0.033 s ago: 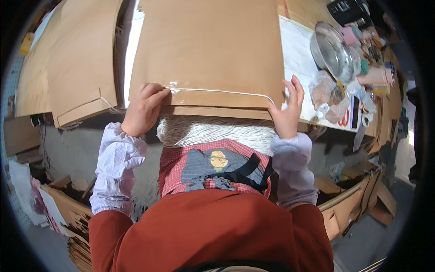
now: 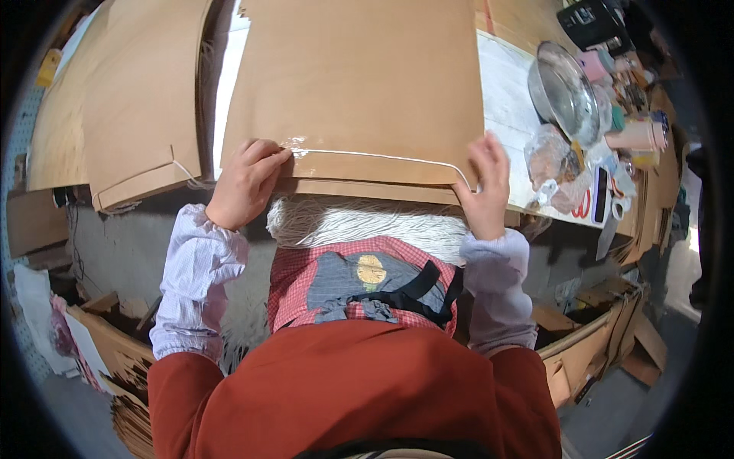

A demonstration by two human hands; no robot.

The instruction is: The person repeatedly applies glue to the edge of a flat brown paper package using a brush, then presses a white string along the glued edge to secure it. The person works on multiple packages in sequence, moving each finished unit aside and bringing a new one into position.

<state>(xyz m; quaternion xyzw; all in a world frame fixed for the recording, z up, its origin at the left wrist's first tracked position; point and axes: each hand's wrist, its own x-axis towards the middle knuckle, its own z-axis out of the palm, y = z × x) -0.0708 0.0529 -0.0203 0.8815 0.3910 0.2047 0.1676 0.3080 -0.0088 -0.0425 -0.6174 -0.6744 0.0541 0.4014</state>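
A white cord runs across the lower part of a large brown paperboard sheet, which lies on top of another one. My left hand pinches the cord's left end against the sheet, beside a shiny clear patch like tape. At the sheet's right edge, the thumb of my right hand touches the cord where it bends down. Its other fingers are raised and apart from the thumb, slightly blurred. Across my lap, just below the sheet's near edge, lies a thick bundle of white cords.
More brown sheets with a cord loop lie to the left. On the right are a metal basin, plastic bags, a phone, red-handled scissors and a pink cup. Cardboard boxes stand lower down.
The raised fingers of my right hand have curled in toward the sheet's right edge. My left hand keeps its pinch. The whole view has shifted slightly.
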